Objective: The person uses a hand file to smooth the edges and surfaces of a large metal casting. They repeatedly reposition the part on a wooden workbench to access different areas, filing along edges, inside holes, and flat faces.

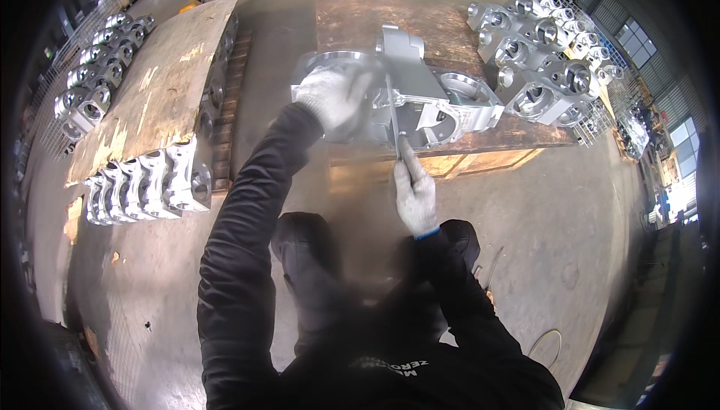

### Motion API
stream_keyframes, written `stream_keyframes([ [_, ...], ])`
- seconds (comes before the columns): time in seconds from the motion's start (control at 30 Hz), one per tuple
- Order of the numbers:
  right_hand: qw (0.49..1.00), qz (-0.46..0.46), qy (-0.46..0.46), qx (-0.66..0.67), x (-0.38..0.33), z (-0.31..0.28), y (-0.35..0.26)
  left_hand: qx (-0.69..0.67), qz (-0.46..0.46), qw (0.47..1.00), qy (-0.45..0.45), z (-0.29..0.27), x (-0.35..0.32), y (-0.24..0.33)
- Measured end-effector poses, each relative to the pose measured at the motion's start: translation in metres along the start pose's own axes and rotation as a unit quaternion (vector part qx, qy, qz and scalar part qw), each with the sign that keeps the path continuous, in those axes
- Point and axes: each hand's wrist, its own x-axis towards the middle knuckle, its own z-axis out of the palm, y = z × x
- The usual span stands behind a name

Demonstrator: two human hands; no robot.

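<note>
A silvery machined metal casting [409,80] with large round openings and a boxy open cavity rests on the wooden crate in front of me. My right hand [415,194], in a white knit glove with a blue cuff edge, is closed on the lower end of a long thin metal file [393,114]. The file stretches away from me along the edge of the casting's cavity. My left hand [330,97], gloved in white too, is over the ring-shaped left end of the casting. Its fingers are smeared by motion, and whether they grip anything cannot be made out.
The wooden crate [457,164] has a stained plywood top. At its right stand several similar castings [536,58]. To the left, a plywood sheet [161,73] covers more castings [146,185], with another row beyond it. A thin cable loop [551,342] lies on the concrete floor.
</note>
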Motion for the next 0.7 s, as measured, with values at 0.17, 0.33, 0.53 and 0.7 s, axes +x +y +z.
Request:
stream_keyframes([
  [0.17,0.996,-0.051,-0.014,-0.079,-0.018,0.008,0.036,0.086,-0.001,0.996,-0.02,-0.003,-0.009,0.004],
  [0.33,1.0,-0.014,-0.011,0.02,-0.022,0.026,0.05,0.078,-0.002,0.997,-0.003,-0.002,-0.008,0.007],
  [0.53,0.998,-0.054,0.0,-0.018,-0.015,0.032,0.043,0.095,0.007,0.995,0.029,0.004,-0.009,0.002],
  [0.7,0.999,-0.019,0.007,0.027,-0.011,0.04,0.046,0.106,0.0,0.994,0.002,0.01,-0.007,-0.006],
])
